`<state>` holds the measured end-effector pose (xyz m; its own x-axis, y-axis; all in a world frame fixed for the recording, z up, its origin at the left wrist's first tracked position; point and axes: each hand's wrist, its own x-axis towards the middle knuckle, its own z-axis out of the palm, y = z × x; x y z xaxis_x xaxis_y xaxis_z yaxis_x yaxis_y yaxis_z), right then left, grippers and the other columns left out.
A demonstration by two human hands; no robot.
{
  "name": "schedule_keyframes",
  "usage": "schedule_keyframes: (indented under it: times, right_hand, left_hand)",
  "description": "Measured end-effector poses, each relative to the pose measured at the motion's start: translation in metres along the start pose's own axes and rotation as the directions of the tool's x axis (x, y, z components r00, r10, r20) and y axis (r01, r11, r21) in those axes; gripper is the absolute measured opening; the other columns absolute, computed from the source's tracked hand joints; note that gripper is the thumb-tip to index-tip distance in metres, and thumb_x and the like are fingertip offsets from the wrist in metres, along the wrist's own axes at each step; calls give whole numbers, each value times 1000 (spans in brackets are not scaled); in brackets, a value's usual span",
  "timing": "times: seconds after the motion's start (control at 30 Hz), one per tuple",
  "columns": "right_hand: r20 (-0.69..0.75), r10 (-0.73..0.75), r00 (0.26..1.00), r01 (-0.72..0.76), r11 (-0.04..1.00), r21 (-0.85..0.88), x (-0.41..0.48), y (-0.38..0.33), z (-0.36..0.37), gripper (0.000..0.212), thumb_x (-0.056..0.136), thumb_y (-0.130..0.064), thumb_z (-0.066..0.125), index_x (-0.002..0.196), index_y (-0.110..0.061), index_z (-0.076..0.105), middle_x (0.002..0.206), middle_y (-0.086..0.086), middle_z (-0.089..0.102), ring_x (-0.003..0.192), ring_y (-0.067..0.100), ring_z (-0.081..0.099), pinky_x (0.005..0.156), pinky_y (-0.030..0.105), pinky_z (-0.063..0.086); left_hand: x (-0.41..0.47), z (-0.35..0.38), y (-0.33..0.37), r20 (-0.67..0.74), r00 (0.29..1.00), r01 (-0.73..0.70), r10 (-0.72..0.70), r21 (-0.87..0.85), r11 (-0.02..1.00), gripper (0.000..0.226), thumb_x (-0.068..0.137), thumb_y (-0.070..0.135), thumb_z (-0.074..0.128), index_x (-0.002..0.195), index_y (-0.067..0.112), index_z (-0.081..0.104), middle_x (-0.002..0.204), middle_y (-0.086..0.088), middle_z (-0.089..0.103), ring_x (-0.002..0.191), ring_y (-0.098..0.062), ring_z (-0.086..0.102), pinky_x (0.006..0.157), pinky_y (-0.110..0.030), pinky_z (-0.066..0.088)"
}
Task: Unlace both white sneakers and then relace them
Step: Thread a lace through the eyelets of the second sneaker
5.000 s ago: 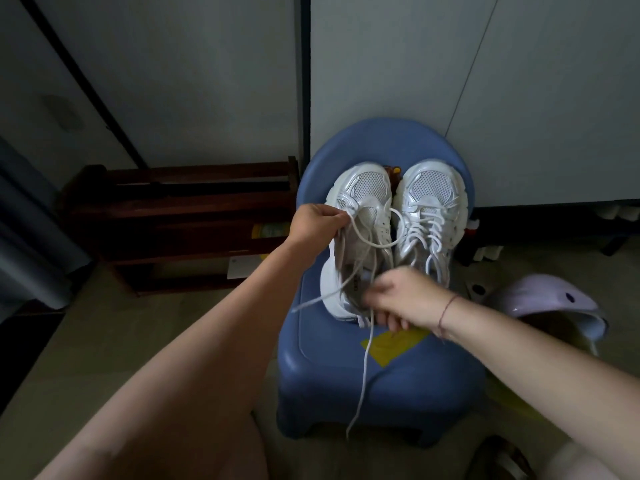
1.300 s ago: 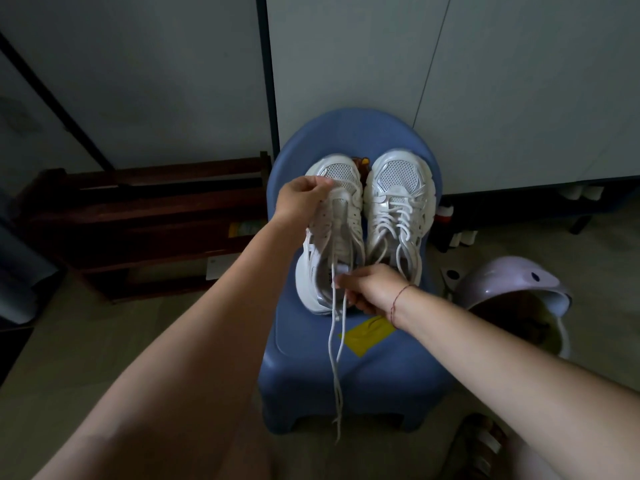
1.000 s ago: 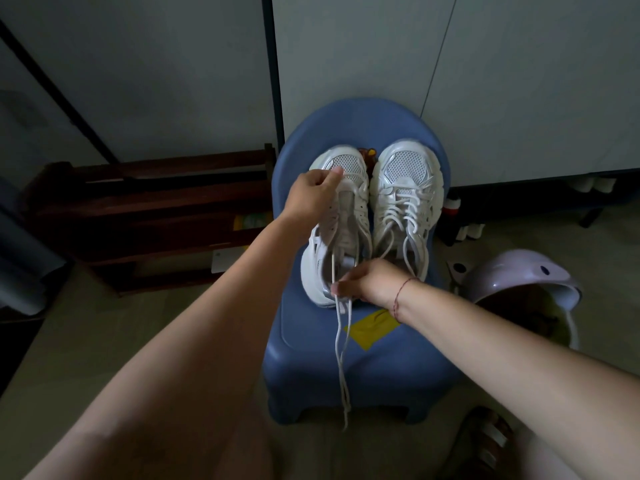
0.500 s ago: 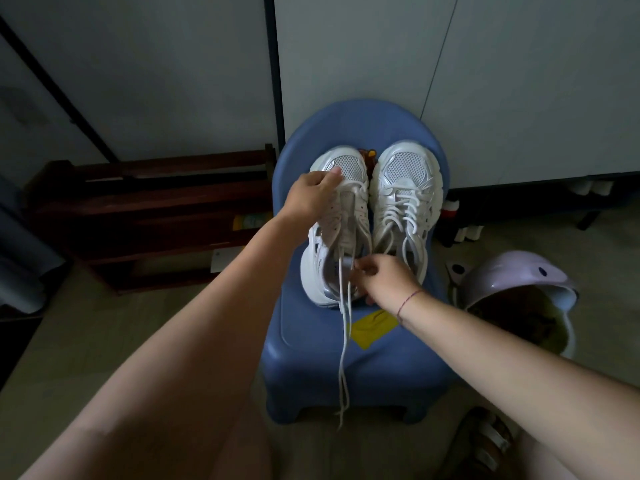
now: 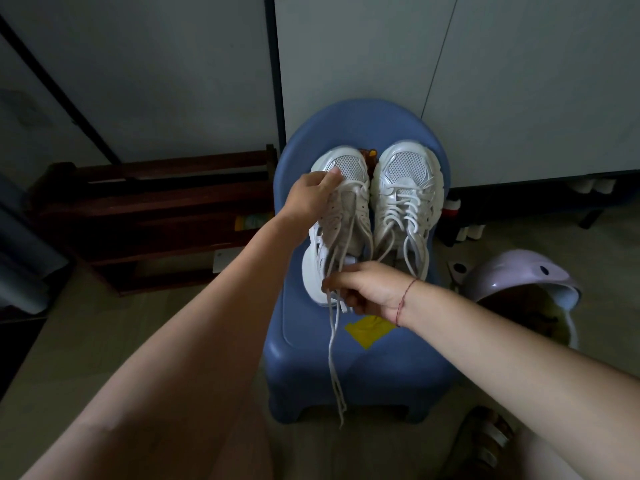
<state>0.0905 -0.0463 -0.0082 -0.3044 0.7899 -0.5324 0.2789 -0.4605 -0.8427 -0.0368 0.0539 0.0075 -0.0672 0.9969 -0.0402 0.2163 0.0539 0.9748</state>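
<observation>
Looking down through the head camera, we log one view only.

Two white sneakers stand side by side on the seat of a blue plastic stool (image 5: 304, 358), toes pointing away from us toward the stool's curved back.

The laced sneaker (image 5: 405, 202), on the right, has its lacing crossed all the way up the tongue.

The loosened sneaker (image 5: 346, 220), on the left and touching its partner, has its lace (image 5: 333, 358) threaded only at the toe end. Both strands run down over the open tongue, pass the heel and hang past the stool's front edge.

The left hand (image 5: 313, 199) holds the loosened sneaker at the forefoot, its fingers bent over the outer edge with the tips at the mesh toe. We cannot see the thumb.

The right hand (image 5: 367, 287) sits at the heel end of the same sneaker, back of the hand up, and pinches both lace strands together. A red thread bracelet (image 5: 403, 301) circles that wrist.

A yellow sticker (image 5: 369, 330) lies on the seat just beside the right wrist.

A dark wooden rack (image 5: 156, 209) stands against the wall to the left of the stool. A lilac domed object (image 5: 519, 275) sits on the floor to the right. A sandal (image 5: 488, 441) shows at the lower right.
</observation>
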Motion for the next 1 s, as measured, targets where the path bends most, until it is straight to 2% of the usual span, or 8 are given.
schedule_keyframes:
  times: [0.1,0.23,0.47,0.6,0.7,0.83,0.9,1.0]
  right_hand:
    - [214,-34,976,52,995,-82,-15,-1,0,14,83,-5,65,72,-13,66,68,-1,60,52,3,48,49,15,36]
    - [481,48,876,145,924,-355,-36,0,-8,18,90,-21,60,97,-8,70,76,-3,66,62,2,55,58,15,42]
    - [448,299,843,-24,851,-524,-35,13,-11,31,93,-27,57,118,-8,57,79,0,68,62,8,62,63,20,47]
    - [234,227,945,-45,802,-595,-27,18,-13,16,91,-23,60,82,-11,57,66,0,59,57,12,60,53,20,49]
    - [64,70,996,-34,891,-452,-20,12,-20,18,92,-12,56,75,-8,58,59,2,60,45,9,58,45,19,47]
    - [-182,-108,977,75,980,-182,-10,3,-29,19,89,-1,54,71,-5,62,70,16,62,40,9,56,40,17,46]
    - [-211,-106,972,102,994,-29,-6,2,-28,14,90,-3,55,79,-3,63,65,13,61,41,9,59,38,17,44]
    - [-108,4,994,26,963,268,1,1,-19,11,93,-1,51,86,-4,59,56,4,63,40,11,60,39,17,46]
  left_hand:
    - [0,0,-1,6,1000,-1,1,-3,1000,43,99,42,50,119,8,67,112,-11,69,106,-24,64,99,-41,50]
    - [0,0,-1,12,1000,0,0,-15,1000,43,99,41,50,121,8,66,112,-10,69,106,-22,64,97,-36,51]
    - [0,0,-3,7,1000,-2,2,-9,1000,42,99,42,50,120,9,67,116,-9,68,108,-20,63,99,-35,49]
    - [-1,-1,-1,6,1000,-4,4,-23,1000,42,99,40,51,120,8,67,114,-10,69,106,-20,64,97,-33,51]
    - [0,-1,-1,-2,1000,-2,2,-21,1000,41,99,39,51,118,7,67,111,-13,70,104,-22,65,96,-36,51]
    - [0,1,-2,-6,1000,-6,6,-28,1000,39,100,37,51,116,6,68,101,-10,69,94,-18,63,93,-36,51]
    - [1,2,-2,-7,1000,-8,7,-28,1000,39,100,37,50,116,6,68,101,-7,68,95,-17,63,94,-35,50]
    - [1,1,-1,-7,1000,-6,6,-28,1000,39,100,38,50,116,8,69,103,-6,68,97,-17,63,94,-33,50]
